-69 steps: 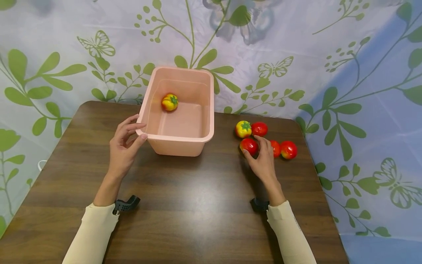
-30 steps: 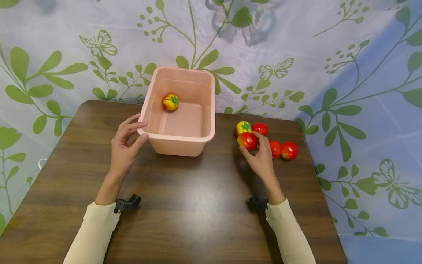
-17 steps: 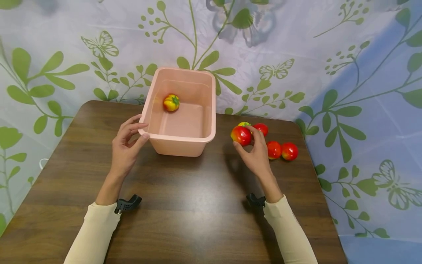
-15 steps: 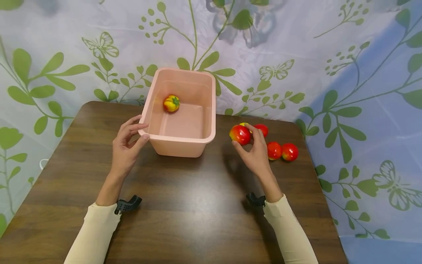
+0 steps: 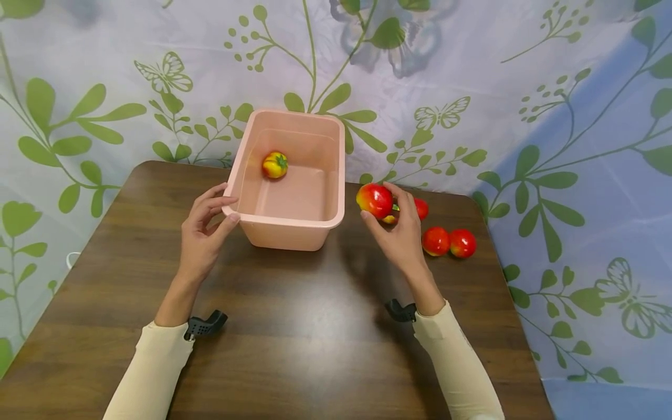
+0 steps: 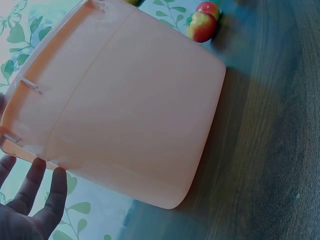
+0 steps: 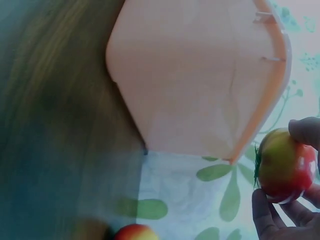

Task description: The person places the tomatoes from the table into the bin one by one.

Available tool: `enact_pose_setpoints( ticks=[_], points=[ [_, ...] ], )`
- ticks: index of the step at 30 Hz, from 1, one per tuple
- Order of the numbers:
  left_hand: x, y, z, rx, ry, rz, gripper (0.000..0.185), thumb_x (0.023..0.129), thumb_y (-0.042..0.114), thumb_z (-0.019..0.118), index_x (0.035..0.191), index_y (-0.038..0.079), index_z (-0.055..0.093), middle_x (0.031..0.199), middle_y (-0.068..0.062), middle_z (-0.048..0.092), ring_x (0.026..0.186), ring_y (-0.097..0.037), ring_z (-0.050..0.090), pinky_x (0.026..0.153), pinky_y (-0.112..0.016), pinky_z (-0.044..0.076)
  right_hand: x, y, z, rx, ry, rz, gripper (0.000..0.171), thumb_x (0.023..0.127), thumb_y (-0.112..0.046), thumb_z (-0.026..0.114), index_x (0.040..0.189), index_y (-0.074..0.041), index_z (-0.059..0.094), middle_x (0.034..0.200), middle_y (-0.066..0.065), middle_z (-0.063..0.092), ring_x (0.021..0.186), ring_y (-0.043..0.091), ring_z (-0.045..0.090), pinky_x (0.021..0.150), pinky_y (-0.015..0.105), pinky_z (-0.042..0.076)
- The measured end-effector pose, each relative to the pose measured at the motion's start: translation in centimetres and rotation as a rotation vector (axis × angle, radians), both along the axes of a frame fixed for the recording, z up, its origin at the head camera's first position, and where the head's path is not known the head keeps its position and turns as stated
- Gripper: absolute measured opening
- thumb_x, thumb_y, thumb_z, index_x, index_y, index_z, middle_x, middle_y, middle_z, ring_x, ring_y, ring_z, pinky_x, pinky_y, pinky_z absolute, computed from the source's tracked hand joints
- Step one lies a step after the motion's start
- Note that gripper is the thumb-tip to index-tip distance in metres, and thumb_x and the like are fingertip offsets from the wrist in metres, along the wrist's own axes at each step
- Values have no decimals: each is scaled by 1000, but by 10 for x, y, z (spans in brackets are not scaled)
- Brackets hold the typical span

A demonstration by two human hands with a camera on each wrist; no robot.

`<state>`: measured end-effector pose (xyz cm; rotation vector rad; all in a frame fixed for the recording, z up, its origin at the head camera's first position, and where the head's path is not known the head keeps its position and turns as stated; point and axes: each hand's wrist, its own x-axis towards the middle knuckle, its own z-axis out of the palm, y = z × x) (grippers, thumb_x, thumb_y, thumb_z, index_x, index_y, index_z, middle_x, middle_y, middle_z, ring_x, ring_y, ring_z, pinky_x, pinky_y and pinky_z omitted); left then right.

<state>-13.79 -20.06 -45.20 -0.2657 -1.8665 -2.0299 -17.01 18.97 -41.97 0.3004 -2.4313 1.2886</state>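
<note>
A red tomato [image 5: 375, 200] is held clear of the counter [image 5: 294, 326] in the fingertips of the right hand [image 5: 397, 233], just right of the pink tub [image 5: 287, 224] and level with its rim. In the right wrist view the fruit's green stem end is turned toward the tub; being round, it shows no long axis. The tub's long side runs near to far, its far end close to the counter's far edge, where the leaf-print cloth [image 5: 472, 87] rises. One yellow-red tomato [image 5: 275, 164] lies in the tub's far left corner, the rest of its floor being bare. The near left corner of the rim is steadied by the left hand [image 5: 202, 236], thumb on the lip and fingers loosely bent. Three more tomatoes [image 5: 449, 241] are seen near the far right edge, one half hidden. Open wood is spread across the near half.
</note>
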Motion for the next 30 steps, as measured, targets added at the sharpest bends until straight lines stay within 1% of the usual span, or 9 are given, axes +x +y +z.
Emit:
enact_pose_setpoints(
  ticks=[3,6,11,13,18,24,26,30],
  points=[
    [0,1,0,2,2,1,33,98,-4,71,131,-8,69,160,-13,52,119,-21,66,95,-18,62,-1,-5,5,-8,19,17,71,91,-35,85,153,-21,53,146,4,59,127,17,57,100,45,61],
    [0,2,1,4,4,3,33,98,-4,71,131,-8,69,160,-14,53,119,-23,66,95,-18,62,-1,-10,11,-9,37,41,71,92,-35,84,154,-21,53,147,5,59,128,17,57,102,46,60],
    [0,2,1,0,5,9,33,98,-4,71,131,-8,69,160,-14,53,119,-24,66,95,-18,62,-1,-23,19,-7,63,82,70,92,-35,84,153,-20,53,146,5,58,125,16,57,100,43,60],
    [1,2,1,-1,6,10,33,98,-3,71,131,-8,69,160,-14,53,119,-24,67,94,-17,62,-1,-28,21,-5,73,99,70,92,-35,84,153,-20,53,145,5,58,124,16,57,98,41,60],
    [1,3,1,8,9,10,33,98,-4,71,130,-9,69,159,-15,53,118,-24,66,94,-17,62,-2,-41,23,-9,76,155,70,93,-32,83,153,-17,53,147,4,57,126,15,58,99,38,61],
    [1,3,1,6,7,11,33,98,-3,71,130,-8,69,160,-14,53,118,-23,66,94,-18,62,-1,-52,25,6,77,201,71,92,-30,84,154,-15,52,150,5,56,130,18,58,106,40,61],
    [1,3,0,6,6,15,33,98,-3,71,130,-8,69,159,-14,53,118,-23,66,94,-17,62,-1,-54,25,16,83,221,72,92,-28,85,155,-14,52,152,6,55,130,19,58,105,41,61],
    [1,3,0,7,8,11,33,98,-3,71,130,-8,69,159,-13,53,118,-23,66,95,-18,62,0,-56,23,10,87,254,72,92,-26,85,155,-12,52,154,8,54,130,25,58,102,46,62]
  ],
)
